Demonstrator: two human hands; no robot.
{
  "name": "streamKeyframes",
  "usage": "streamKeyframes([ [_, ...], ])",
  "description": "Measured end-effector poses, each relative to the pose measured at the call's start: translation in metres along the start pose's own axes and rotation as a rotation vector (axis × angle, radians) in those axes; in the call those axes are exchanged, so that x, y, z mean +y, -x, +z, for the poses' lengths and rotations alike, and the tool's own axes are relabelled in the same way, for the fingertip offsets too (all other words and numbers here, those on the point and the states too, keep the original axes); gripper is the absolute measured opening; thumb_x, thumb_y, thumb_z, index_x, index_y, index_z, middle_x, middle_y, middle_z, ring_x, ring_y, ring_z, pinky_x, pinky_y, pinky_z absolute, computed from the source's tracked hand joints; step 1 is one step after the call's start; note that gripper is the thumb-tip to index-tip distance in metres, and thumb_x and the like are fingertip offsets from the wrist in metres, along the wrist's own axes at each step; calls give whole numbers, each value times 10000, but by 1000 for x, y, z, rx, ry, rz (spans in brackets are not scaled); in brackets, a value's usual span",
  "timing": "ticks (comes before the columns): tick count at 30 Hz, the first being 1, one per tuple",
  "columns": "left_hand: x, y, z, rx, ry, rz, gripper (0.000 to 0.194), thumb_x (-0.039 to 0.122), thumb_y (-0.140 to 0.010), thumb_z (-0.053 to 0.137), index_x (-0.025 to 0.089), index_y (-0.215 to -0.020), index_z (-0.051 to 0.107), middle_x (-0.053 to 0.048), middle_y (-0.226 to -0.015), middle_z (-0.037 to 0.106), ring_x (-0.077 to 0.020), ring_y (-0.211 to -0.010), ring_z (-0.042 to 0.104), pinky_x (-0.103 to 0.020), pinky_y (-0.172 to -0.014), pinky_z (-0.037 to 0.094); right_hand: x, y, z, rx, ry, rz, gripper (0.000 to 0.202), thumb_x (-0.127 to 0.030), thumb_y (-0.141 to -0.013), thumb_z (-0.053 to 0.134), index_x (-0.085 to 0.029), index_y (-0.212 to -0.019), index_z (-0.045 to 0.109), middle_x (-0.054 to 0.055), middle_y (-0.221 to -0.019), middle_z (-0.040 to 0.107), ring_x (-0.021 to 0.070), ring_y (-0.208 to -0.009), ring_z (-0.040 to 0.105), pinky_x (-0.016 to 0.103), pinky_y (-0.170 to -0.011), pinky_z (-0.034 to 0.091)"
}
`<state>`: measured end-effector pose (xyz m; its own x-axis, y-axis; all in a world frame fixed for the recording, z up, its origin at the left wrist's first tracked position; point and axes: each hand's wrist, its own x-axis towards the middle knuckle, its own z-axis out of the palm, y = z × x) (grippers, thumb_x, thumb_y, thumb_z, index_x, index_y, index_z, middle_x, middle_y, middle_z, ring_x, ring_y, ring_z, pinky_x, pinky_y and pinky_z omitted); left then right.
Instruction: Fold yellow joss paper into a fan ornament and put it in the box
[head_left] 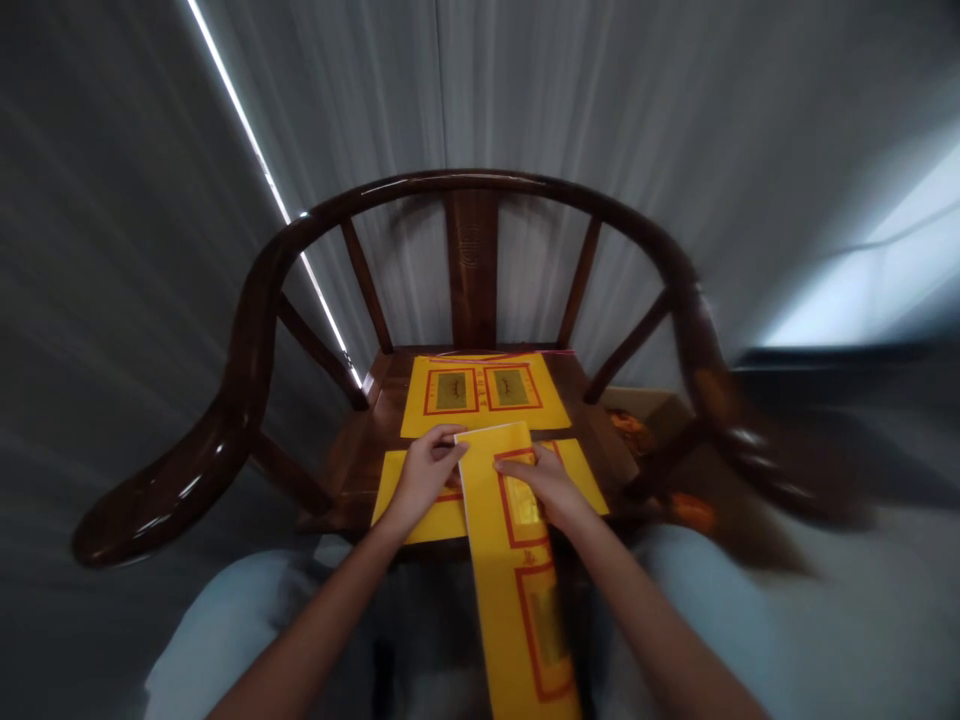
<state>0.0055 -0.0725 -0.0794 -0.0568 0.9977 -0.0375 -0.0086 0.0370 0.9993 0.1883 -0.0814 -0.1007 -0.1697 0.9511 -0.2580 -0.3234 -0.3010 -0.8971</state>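
Observation:
Between my hands hangs a long yellow paper (491, 580) with red frames and gold patches, its lower end reaching down between my knees. My left hand (420, 480) pinches its upper left edge, where a white border shows. With the thumb on top and the fingers behind, my right hand (553, 488) grips the right edge. A similar yellow sheet (481, 415) with two red-framed gold panels lies flat at the back of the chair seat (356, 465). Another yellow sheet (439, 522) lies nearer, partly hidden under my hands and the held paper.
The dark wooden chair's curved armrail (247, 350) surrounds the seat on the back and sides. Thin pink strands (495, 355) lie along the seat's rear. On the right stands a cardboard box (652, 405) with orange items in it. Grey corrugated wall (600, 100) rises behind.

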Motion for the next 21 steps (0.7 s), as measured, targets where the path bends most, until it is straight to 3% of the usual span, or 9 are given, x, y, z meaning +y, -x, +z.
streamKeyframes([
  [9,4,-2,1,8,8,-10,396,345,-626,750,118,-941,671,-16,-783,659,-91,-486,602,-192,-392,515,-9,-6,-3,-56,-4,43,401,-359,-592,860,-179,-928,735,94,-932,769,286,-794,730,396,-760,565],
  [13,9,0,4,-26,-17,-30,366,323,-639,741,113,-933,683,-17,-776,661,-82,-483,594,-181,-396,504,-16,-8,-8,21,-15,-45,333,-372,-627,834,-178,-883,745,78,-939,768,263,-848,720,343,-785,550],
  [21,11,1,6,-28,-7,-35,345,268,-670,722,120,-978,674,-8,-790,641,-85,-506,606,-187,-406,516,-13,-9,-9,46,-35,-36,337,-394,-622,830,-168,-858,744,87,-878,769,259,-772,717,354,-729,553],
])
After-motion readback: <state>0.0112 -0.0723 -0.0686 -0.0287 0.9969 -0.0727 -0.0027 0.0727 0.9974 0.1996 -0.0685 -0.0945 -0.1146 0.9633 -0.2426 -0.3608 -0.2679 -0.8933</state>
